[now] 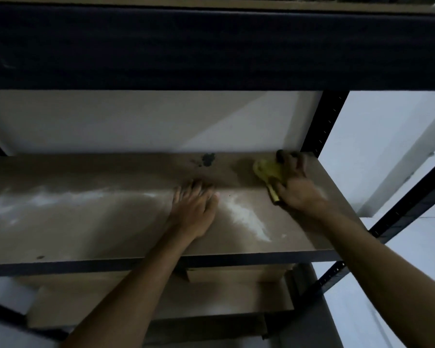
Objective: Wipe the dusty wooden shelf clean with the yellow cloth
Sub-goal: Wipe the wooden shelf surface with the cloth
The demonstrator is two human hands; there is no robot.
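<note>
Shelf (86, 222) ran long left to right across the view, wooden board on a dark metal rack. Right hand (296, 187) sat at the far right rear corner, fingers closed down over the bunched yellow cloth (265, 169), pressing it to the board. Left hand (195, 209) lay flat and open near the middle, palm down, holding nothing, probably bracing.

Key relation: nearly all the remaining dust lay to the left of the cloth. One white streak (246, 217) sat between the two hands, toward the front edge. A longer pale smear (48, 199) stretched along the left half, well apart from the cloth. A dark stain (207, 159) marked the rear edge, just left of the cloth.

So the likely next stroke would run leftward along the shelf's long axis, and forward. Right hand was the one with the cloth and nearest the streak; the left hand sat in that path and would probably need to shift. Job looked early, most of the board unwiped.
</note>
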